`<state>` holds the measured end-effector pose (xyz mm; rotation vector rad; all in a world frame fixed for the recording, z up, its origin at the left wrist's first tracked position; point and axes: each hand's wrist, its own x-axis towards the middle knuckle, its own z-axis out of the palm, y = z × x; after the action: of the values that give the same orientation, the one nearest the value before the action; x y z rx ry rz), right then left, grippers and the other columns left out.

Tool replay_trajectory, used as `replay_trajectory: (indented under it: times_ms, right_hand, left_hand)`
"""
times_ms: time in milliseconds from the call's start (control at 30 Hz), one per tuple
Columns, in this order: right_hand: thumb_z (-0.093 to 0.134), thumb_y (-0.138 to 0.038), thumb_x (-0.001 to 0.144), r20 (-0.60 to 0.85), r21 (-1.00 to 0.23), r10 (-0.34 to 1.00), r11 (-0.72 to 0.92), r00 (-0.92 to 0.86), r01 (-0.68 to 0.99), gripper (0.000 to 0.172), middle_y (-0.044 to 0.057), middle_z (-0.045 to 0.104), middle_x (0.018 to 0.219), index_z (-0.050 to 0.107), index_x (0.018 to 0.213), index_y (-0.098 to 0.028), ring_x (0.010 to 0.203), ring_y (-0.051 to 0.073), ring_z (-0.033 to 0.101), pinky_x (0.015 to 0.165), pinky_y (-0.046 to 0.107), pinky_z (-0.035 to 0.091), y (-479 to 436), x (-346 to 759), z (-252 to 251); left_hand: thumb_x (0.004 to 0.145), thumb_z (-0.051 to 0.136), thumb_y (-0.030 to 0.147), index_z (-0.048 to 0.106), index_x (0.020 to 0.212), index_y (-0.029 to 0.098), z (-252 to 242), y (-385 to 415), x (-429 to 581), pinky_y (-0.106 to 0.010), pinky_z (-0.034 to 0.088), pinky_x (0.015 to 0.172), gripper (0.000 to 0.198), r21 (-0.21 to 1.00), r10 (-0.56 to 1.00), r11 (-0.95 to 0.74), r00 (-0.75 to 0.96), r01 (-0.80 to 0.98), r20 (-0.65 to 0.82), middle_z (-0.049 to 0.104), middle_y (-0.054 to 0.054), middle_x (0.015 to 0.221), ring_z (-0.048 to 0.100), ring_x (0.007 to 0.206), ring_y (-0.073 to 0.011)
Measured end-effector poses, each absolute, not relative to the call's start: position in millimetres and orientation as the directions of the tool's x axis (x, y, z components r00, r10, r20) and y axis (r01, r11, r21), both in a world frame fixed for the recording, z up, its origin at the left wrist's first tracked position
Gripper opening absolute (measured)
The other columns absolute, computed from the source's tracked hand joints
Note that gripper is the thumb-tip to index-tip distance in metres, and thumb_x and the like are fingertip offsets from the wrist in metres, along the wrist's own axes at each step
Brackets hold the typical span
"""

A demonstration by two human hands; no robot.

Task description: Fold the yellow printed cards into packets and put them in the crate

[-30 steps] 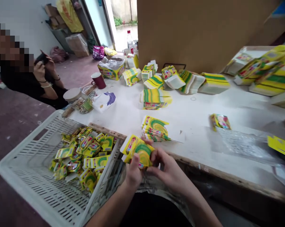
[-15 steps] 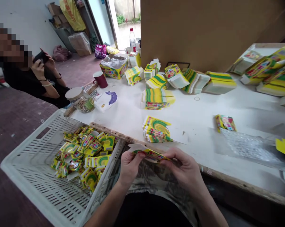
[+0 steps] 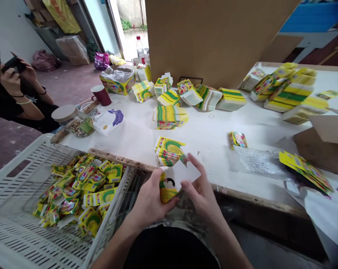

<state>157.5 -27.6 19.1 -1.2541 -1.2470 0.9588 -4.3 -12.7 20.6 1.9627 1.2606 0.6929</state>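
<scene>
A small yellow and green printed carton [image 3: 168, 195] is between my hands at the table's front edge. It stands partly opened, its white inner flap [image 3: 182, 175] showing and a dark curved mark near the opening. My left hand [image 3: 150, 198] is closed round the printed side, thumb below. On the right, the white flap lies between the thumb and fingers of my right hand [image 3: 199, 186]; its index fingertip is blurred. Just beyond, a fanned stack of flat cartons [image 3: 169, 150] rests on the table.
At left, a white plastic crate [image 3: 23, 149] holds many small cartons [image 3: 85, 186]. Carton bundles [image 3: 208, 96] line the back by a cardboard panel [image 3: 214, 37]. A lidded jar [image 3: 73, 121], mug [image 3: 101, 96] and bubble wrap [image 3: 257, 160] lie on the table [image 3: 129, 144]. A person [image 3: 23, 97] holds a dark device.
The carton has gone from flattened to partly opened, its white flap now raised. My right hand has shifted its grip to that flap. The camera view has turned to the right.
</scene>
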Motion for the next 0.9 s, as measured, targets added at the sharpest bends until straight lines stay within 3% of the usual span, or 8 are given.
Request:
replay_trajectory:
  times_ms: [100, 200, 333, 467, 567, 667, 733, 900]
  right_hand:
    - [0.056, -0.039, 0.09, -0.146, -0.978, 0.989, -0.144, 0.003, -0.15, 0.043, 0.008, 0.059, 0.132, 0.052, 0.13, -0.024, 0.121, 0.025, 0.055, 0.104, 0.042, 0.044, -26, 148, 18]
    - [0.062, -0.041, 0.086, -0.162, -0.968, 0.987, -0.163, -0.022, -0.192, 0.047, 0.007, 0.064, 0.123, 0.055, 0.129, -0.024, 0.116, 0.025, 0.059, 0.103, 0.041, 0.045, -26, 143, 15]
    - [0.058, -0.038, 0.089, 0.039, -0.999, 0.992, 0.036, -0.123, -0.032, 0.061, 0.008, 0.05, 0.143, 0.037, 0.145, -0.025, 0.131, 0.026, 0.047, 0.111, 0.042, 0.037, -28, 147, 8]
    - [0.044, -0.013, 0.092, 0.189, -0.944, 0.965, 0.23, -0.182, 0.237, 0.05, 0.003, 0.046, 0.147, 0.048, 0.139, -0.031, 0.135, 0.021, 0.044, 0.113, 0.038, 0.035, -26, 155, 0]
    - [0.043, -0.014, 0.094, 0.232, -0.915, 0.965, 0.258, -0.119, 0.31, 0.05, 0.006, 0.048, 0.145, 0.044, 0.141, -0.03, 0.135, 0.021, 0.044, 0.112, 0.039, 0.037, -22, 162, -4]
    - [0.056, -0.026, 0.091, 0.218, -0.868, 0.935, 0.317, -0.279, 0.382, 0.06, 0.012, 0.033, 0.154, 0.035, 0.147, -0.025, 0.142, 0.027, 0.031, 0.112, 0.043, 0.036, -19, 168, -6]
    - [0.055, -0.027, 0.092, 0.187, -0.848, 0.909, 0.34, -0.371, 0.406, 0.052, 0.015, 0.031, 0.154, 0.044, 0.142, -0.023, 0.141, 0.029, 0.032, 0.11, 0.044, 0.038, -18, 173, -4]
    - [0.063, -0.026, 0.086, 0.098, -0.889, 0.902, 0.269, -0.42, 0.371, 0.026, 0.012, 0.05, 0.138, 0.068, 0.111, -0.023, 0.129, 0.027, 0.048, 0.108, 0.041, 0.039, -16, 182, 12]
  left_hand:
    - [0.075, 0.07, 0.028, 0.028, 0.13, 0.024, 13, -17, -1, -0.033, 0.051, 0.08, 0.069, 0.73, 0.87, -0.448, 0.441, 0.516, 0.222, 0.056, -0.007, 0.11, 0.06, 0.095, -0.0217]
    - [0.073, 0.068, 0.02, 0.035, 0.118, 0.026, 13, -13, -2, -0.032, 0.051, 0.079, 0.056, 0.716, 0.854, -0.476, 0.463, 0.51, 0.238, 0.055, -0.004, 0.106, 0.06, 0.094, -0.0209]
    - [0.073, 0.065, 0.02, 0.027, 0.123, 0.024, 6, -6, -3, -0.036, 0.053, 0.075, 0.063, 0.755, 0.889, -0.358, 0.449, 0.55, 0.095, 0.059, -0.005, 0.101, 0.063, 0.088, -0.0229]
    - [0.074, 0.061, 0.018, 0.01, 0.136, 0.016, -7, -5, -4, -0.049, 0.048, 0.092, 0.08, 0.728, 0.885, -0.415, 0.428, 0.546, 0.184, 0.046, -0.022, 0.128, 0.052, 0.118, -0.0318]
    - [0.071, 0.063, 0.016, 0.027, 0.13, 0.016, -5, -5, -9, -0.051, 0.047, 0.093, 0.069, 0.688, 0.92, -0.358, 0.363, 0.631, 0.145, 0.048, -0.02, 0.125, 0.053, 0.115, -0.0325]
    - [0.071, 0.068, 0.023, 0.041, 0.12, 0.02, 6, -1, -18, -0.043, 0.051, 0.086, 0.056, 0.711, 0.926, -0.31, 0.369, 0.632, 0.076, 0.059, -0.011, 0.113, 0.06, 0.101, -0.027]
    - [0.071, 0.071, 0.028, 0.045, 0.119, 0.021, 15, 2, -24, -0.038, 0.051, 0.086, 0.056, 0.727, 0.92, -0.306, 0.389, 0.614, 0.059, 0.062, -0.008, 0.112, 0.062, 0.101, -0.0249]
    - [0.067, 0.075, 0.027, 0.049, 0.118, 0.022, 27, 5, -26, -0.034, 0.052, 0.087, 0.058, 0.723, 0.894, -0.332, 0.448, 0.606, 0.035, 0.066, -0.005, 0.11, 0.064, 0.099, -0.0225]
